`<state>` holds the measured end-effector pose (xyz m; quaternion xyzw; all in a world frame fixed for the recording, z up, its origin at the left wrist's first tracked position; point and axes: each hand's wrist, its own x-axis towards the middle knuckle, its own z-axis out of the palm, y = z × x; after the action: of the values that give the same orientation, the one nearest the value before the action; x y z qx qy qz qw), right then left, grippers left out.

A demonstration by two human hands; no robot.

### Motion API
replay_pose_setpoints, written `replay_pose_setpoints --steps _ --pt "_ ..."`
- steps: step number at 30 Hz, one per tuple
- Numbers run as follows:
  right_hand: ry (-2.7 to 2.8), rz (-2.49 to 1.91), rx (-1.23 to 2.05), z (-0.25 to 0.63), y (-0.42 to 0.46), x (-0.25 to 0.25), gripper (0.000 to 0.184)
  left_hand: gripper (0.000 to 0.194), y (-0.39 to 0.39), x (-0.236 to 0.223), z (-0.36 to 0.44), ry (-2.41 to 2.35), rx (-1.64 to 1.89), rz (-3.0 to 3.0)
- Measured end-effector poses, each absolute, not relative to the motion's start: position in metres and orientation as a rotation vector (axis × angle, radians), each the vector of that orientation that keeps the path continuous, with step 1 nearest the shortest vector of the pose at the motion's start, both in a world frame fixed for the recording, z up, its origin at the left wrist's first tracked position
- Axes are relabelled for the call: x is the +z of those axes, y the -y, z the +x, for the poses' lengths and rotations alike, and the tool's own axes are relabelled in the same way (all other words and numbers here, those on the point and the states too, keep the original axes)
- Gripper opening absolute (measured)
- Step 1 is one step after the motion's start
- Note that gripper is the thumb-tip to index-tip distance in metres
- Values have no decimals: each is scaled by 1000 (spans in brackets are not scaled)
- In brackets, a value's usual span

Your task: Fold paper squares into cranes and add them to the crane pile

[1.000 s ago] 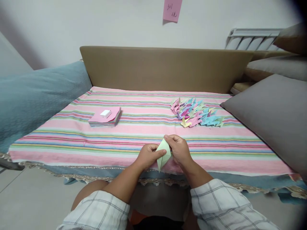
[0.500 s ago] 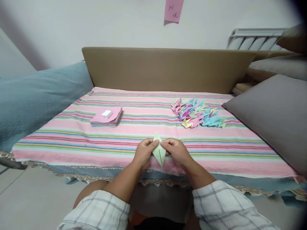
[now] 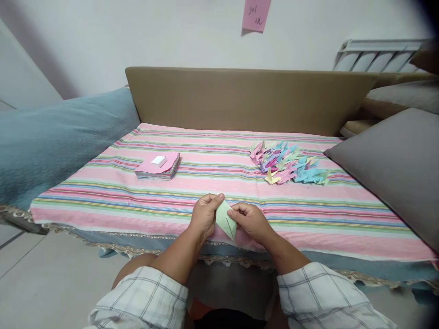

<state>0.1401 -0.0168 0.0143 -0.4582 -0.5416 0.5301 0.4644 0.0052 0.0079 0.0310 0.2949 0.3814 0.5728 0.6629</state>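
A pale green folded paper [image 3: 225, 221], diamond-shaped with a dark slit down its lower half, is held above the front of the striped cloth. My left hand [image 3: 206, 214] grips its left edge, with the thumb at the upper tip. From the other side, my right hand [image 3: 250, 221] pinches the right edge between thumb and fingers. The fingers behind the paper are partly hidden. Beyond my right hand lies a cluster of folded paper cranes [image 3: 286, 164] in pink, blue, purple, yellow and green.
A stack of coloured paper sheets [image 3: 157, 171] with a small white block [image 3: 158, 161] on top lies to the left. The striped cloth [image 3: 103, 192] covers the seat. A grey cushion [image 3: 394, 169] stands at right, a blue armrest [image 3: 68, 128] at left, a brown backrest [image 3: 247, 100] behind.
The green paper has tilted, and its upper tip is now covered by my left thumb, which has moved up. The view has shifted slightly left.
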Motion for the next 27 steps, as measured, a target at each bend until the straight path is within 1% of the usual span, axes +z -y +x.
replay_pose_setpoints --steps 4,8,16,19,23,27 --pt "1222 -1118 1313 141 14 11 29 39 -8 31 3 -819 1155 715" --pt "1112 -1130 1253 145 10 8 31 41 -7 28 1 -850 993 844" --pt "1065 -1115 1372 143 10 8 33 41 -10 21 2 -907 1116 808" --pt "1120 -1164 1314 142 11 8 33 41 -10 22 2 -866 1087 791" --pt "1223 -1141 1237 141 13 12 29 46 -8 26 1 -811 1083 749" --pt "1190 -1108 1134 139 15 16 27 49 -9 26 2 -777 1086 747"
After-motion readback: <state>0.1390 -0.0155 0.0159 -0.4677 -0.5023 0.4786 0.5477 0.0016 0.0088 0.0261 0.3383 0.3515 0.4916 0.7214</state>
